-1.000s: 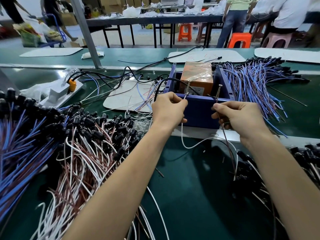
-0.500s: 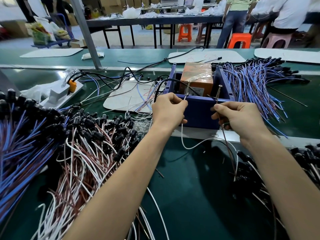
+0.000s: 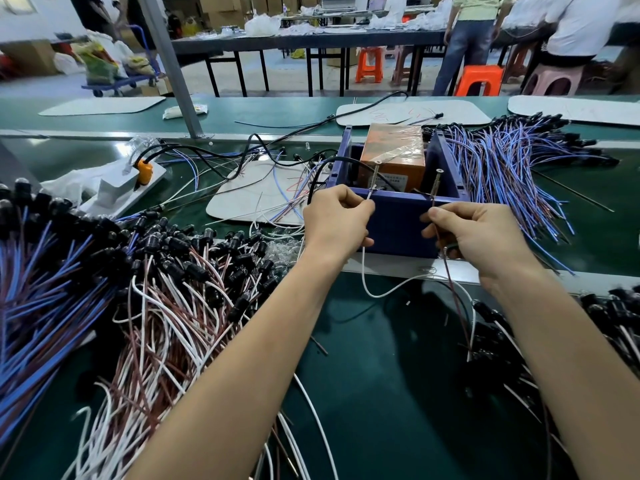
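Belt [image 3: 381, 375] between wire heaps [image 3: 156, 306] | at box [image 3: 398, 226] edge: left hand [image 3: 337, 223] pinches white wire [image 3: 363, 268] | right hand [image 3: 485, 237] pinches brown wire [image 3: 452, 289]

The left hand [image 3: 337, 220] pinches a white wire [image 3: 377, 296] by the left screw [image 3: 375, 176], which stands upright on the blue box [image 3: 398, 233]. The right hand [image 3: 485, 237] pinches a brown wire [image 3: 454, 289] below the right screw [image 3: 435, 185]. An orange block [image 3: 394, 150] sits inside the box, which rests on the green counter [image 3: 381, 375].

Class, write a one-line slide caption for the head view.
At a blue box, the left hand pinches a white wire, the right hand a brown wire.
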Demonstrator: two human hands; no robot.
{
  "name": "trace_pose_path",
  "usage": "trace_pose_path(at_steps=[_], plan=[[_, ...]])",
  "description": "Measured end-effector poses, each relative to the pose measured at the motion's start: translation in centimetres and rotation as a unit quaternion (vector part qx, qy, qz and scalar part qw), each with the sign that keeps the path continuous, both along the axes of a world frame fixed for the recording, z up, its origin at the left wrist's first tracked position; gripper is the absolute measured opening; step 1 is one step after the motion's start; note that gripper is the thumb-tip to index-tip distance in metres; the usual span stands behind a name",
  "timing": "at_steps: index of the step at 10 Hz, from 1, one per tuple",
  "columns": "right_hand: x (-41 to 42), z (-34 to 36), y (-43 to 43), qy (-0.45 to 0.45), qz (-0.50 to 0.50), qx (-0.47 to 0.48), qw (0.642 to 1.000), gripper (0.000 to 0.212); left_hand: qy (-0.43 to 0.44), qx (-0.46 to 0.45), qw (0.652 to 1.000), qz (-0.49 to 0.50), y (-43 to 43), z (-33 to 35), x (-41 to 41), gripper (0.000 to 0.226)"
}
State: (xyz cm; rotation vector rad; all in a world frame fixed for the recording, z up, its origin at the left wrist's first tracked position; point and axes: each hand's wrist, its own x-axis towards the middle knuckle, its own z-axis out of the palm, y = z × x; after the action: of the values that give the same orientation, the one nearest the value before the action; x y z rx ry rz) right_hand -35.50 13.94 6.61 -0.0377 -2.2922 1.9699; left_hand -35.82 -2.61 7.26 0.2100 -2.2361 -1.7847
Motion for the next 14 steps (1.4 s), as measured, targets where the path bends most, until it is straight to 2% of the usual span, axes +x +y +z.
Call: trace_pose_path(at_steps=[6, 14], plan=[[0.1, 0.06, 0.02, 0.003, -0.002, 0.003, 1.0, 0.021, 0.003, -0.013, 1.0, 0.001, -0.03, -0.09, -0.06, 0.021], [0.01, -0.11, 0.17, -0.003, -0.003, -0.008, 1.0, 0.02, 0.008, 0.024, 1.0, -0.011, 0.05, -0.26, -0.03, 0.028]])
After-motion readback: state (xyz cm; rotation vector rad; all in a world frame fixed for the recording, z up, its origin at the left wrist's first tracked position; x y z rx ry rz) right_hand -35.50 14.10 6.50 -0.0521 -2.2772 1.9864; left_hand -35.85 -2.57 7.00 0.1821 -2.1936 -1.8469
